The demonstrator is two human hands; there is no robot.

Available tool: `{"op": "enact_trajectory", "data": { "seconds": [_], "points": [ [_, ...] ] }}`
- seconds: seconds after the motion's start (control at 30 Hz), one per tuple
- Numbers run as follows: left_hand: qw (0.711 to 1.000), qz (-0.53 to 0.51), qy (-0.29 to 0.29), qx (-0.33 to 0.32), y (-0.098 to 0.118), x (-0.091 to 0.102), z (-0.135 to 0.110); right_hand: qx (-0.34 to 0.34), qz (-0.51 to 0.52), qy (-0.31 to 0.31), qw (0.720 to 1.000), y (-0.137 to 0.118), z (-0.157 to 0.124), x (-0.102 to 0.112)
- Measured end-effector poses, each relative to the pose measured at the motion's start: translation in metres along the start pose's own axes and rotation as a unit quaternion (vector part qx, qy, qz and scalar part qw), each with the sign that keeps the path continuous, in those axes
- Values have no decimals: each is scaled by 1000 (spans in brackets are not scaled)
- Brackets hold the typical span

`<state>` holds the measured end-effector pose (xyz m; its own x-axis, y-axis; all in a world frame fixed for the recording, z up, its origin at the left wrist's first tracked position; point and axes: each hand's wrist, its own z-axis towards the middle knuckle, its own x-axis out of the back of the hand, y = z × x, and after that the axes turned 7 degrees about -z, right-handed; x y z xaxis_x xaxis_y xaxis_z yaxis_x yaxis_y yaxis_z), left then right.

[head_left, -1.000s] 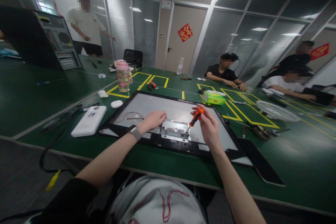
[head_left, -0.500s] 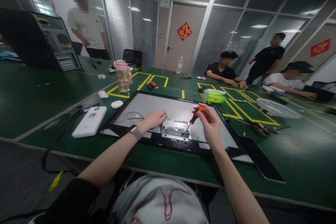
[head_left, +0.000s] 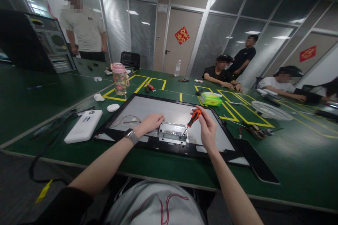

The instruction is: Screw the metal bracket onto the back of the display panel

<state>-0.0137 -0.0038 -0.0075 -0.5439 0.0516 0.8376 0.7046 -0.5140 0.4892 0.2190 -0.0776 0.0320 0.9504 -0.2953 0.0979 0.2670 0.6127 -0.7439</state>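
Observation:
My right hand (head_left: 208, 128) is closed round the orange-and-black handle of a screwdriver (head_left: 194, 118). The screwdriver leans, its thin shaft running down to the right part of a metal bracket (head_left: 173, 141). The bracket sits at the near side of a flat display panel (head_left: 139, 103) that lies on the table, black-framed with a grey back. Against the bracket's upper left corner, my left hand (head_left: 151, 123) has its fingers curled together, gripping the edge; the fingertips are partly hidden. Thin wires (head_left: 124, 119) lie on the panel left of this hand.
Left of the panel are a white power bank (head_left: 83, 126), a white earbud case (head_left: 113, 107) and a pink-lidded bottle (head_left: 120, 79). A green tissue pack (head_left: 211, 99) sits beyond it; a black slab (head_left: 256, 160) lies at right. Several people are around the table (head_left: 298, 168).
The view has shifted slightly. Both hands keep their places at the bracket, and the screwdriver handle tilts a little more. In the background, a standing person in black has moved left.

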Motion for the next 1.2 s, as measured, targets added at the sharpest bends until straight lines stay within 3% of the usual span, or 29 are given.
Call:
{"op": "enact_trajectory", "data": {
  "seconds": [0.2, 0.4, 0.6, 0.77, 0.9, 1.2],
  "points": [
    [1000, 1, 1, -2, 4, 2, -3, -47, 98, 11, 994, 14, 4, 1],
    [1000, 3, -3, -2, 2, 1, -1, -106, 191, -25, 976, 13, 7, 0],
    [1000, 5, -2, 2, 3, 1, -1, -75, 155, -62, 983, 12, 5, 0],
    [1000, 5, -2, 5, 5, 3, -2, -72, 108, -12, 991, 17, 5, 1],
    [1000, 2, -2, 6, 6, 3, -2, -87, 156, -2, 984, 18, 7, 2],
    [1000, 1, -2, -5, 4, 3, -2, -132, 260, -58, 955, 11, 8, -1]
  ]
}}
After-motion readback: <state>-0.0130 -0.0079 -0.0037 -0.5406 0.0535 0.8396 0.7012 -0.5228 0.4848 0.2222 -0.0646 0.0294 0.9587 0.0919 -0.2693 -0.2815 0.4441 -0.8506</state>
